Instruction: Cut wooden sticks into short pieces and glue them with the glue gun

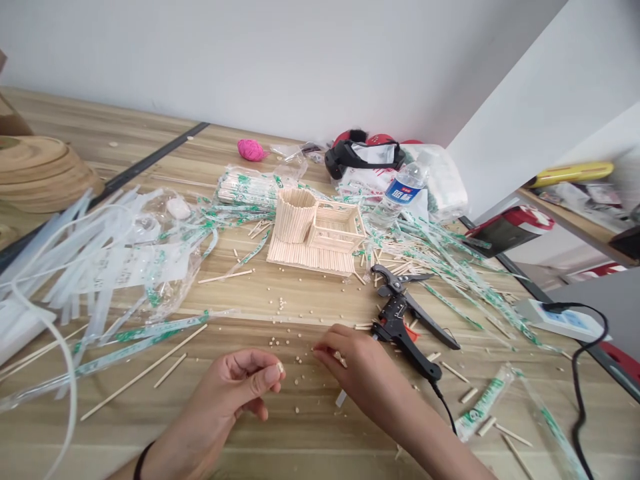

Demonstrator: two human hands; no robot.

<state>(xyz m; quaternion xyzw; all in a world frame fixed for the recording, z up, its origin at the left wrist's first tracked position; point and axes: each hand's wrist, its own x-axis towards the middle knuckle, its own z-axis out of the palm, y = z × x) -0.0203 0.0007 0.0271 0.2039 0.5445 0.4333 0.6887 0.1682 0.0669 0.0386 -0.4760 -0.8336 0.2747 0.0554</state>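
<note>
My left hand point(245, 387) pinches a small pale wooden bit point(280, 367) between thumb and index finger. To its right, my right hand point(350, 357) is held low over the table with thumb and fingers together; pale bits show at its palm. Tiny cut pieces point(287, 331) lie scattered between and beyond the hands. Behind them stands a model of wooden sticks: a round cup point(295, 217) and a square open box point(337, 227) on a flat stick base point(310, 257). Beside my right hand lie a black glue gun point(407, 340) and a black-handled cutter point(425, 313).
Plastic strips and glue sticks point(115, 267) cover the left side. Wrappers and loose sticks spread right, near a water bottle point(400, 190) and a power strip point(560, 320). Pink yarn point(251, 150) and a black headset point(365, 155) lie at the back; cables cross both sides.
</note>
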